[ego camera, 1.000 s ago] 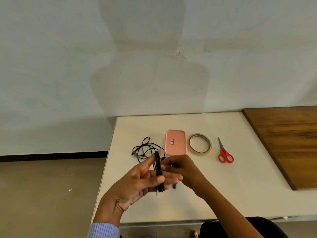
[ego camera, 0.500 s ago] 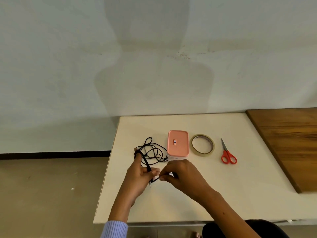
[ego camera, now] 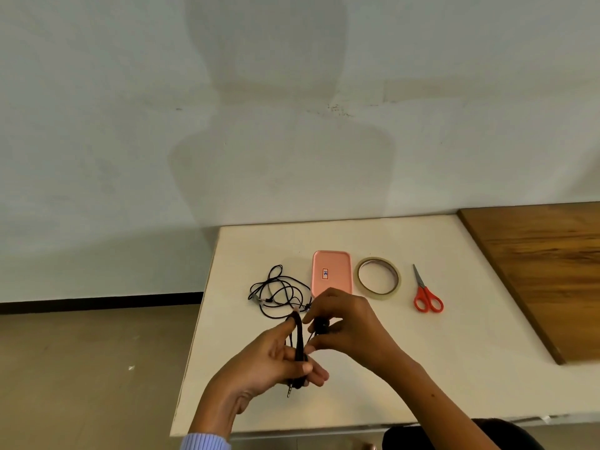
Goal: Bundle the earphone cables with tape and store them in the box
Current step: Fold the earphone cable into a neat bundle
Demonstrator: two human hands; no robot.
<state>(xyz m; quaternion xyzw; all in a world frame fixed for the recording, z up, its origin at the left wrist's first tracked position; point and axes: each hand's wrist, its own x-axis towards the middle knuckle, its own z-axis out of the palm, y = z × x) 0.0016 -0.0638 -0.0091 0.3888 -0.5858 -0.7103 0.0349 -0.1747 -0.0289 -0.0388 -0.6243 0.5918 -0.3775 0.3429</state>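
We pinch the folded black earphone cable (ego camera: 299, 339), light, limp and springy, in our left hand (ego camera: 269, 362), while our right hand (ego camera: 344, 323) grips its earbud end.

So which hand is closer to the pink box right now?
Right. The right hand sits just in front of the pink box, its knuckles overlapping the box's near edge in the head view. The left hand holds the folded cable farther toward the person and to the left.

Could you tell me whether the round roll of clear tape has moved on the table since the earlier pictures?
No. The round roll of clear tape lies flat between the pink rectangular box and the red-handled scissors, as before.
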